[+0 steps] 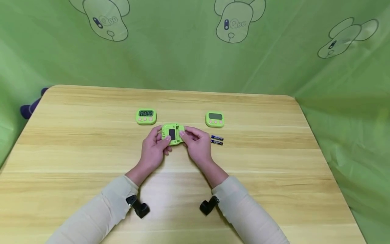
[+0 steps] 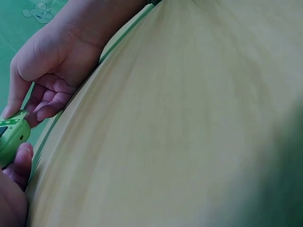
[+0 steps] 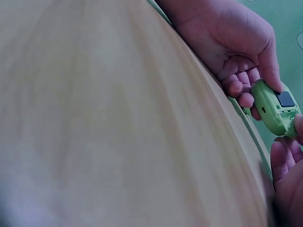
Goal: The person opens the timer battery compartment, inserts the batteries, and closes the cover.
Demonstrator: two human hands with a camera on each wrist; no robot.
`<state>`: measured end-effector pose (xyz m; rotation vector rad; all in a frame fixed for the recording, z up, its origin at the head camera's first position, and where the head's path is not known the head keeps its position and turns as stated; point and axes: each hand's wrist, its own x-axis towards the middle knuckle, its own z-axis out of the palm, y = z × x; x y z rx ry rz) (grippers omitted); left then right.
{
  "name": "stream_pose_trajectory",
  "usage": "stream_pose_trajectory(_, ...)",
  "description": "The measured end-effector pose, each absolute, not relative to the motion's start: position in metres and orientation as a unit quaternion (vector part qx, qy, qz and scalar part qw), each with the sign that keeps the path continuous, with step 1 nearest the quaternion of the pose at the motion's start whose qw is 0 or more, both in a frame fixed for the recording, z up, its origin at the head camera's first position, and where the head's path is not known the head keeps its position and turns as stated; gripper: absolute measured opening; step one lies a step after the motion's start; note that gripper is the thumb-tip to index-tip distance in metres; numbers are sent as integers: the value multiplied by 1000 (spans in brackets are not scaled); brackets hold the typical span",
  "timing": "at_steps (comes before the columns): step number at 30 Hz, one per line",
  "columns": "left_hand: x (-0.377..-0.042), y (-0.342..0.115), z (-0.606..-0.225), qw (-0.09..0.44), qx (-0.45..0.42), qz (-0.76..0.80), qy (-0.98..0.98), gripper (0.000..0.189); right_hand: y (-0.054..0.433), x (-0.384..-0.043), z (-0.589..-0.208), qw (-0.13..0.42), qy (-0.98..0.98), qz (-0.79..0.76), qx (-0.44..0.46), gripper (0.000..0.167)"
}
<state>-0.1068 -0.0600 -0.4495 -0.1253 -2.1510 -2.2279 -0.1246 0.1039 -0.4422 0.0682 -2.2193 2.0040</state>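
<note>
At the bottom of the head view, two pale sleeves (image 1: 105, 203) came in from the lower left and lower right, each with a small black wrist camera (image 1: 141, 207) strapped near the cuff. Beyond them, at the centre of the frame, the left hand (image 1: 153, 149) and the right hand (image 1: 198, 145) met on either side of a light-green timer (image 1: 172, 134). Both were partly closed: the left gripped the timer's left side, its thumb over the near edge by a dark square panel, and the right pinched the right side, its thumb on top beside a recessed compartment. The timer was turned back up, above the wooden surface (image 1: 189, 203). In the right wrist view it showed at the right edge of the frame, in the left wrist view at the left edge.

Just right of the right hand lay two dark batteries (image 1: 217, 137), one above the other in the frame. Farther off, left of centre, sat a green timer with digits on its display (image 1: 146, 116); right of centre sat another with a plain grey screen (image 1: 215, 119). Across the top hung a green curtain (image 1: 170, 64) printed with cartoon animal heads.
</note>
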Motion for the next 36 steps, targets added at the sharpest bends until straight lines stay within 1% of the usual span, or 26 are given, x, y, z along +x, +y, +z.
stream_pose_trajectory(3, -108, -60, -449, 22, -38, -716, -696, 39, 105, -124, -441, 86, -728, 680, 22, 18)
stream_pose_trajectory(8, -108, -59, -448, 20, -34, -713, -700, 42, 107, -122, -440, 89, -719, 688, 21, 10)
stream_pose_trajectory(19, -108, -57, -449, 18, -35, -722, -691, 39, 115, -114, -436, 65, -728, 682, -10, 6)
stream_pose_trajectory(21, -108, -58, -449, 20, -34, -724, -688, 39, 115, -111, -429, 54, -746, 663, -21, 7)
stream_pose_trajectory(25, -107, -59, -448, 18, -33, -726, -686, 39, 119, -111, -429, 40, -811, 584, -30, 9)
stream_pose_trajectory(29, -106, -59, -449, 14, -31, -733, -679, 39, 121, -112, -434, 47, -853, 520, -15, 10)
stream_pose_trajectory(36, -107, -60, -449, 17, -35, -735, -677, 38, 123, -115, -436, 54, -878, 475, -4, 15)
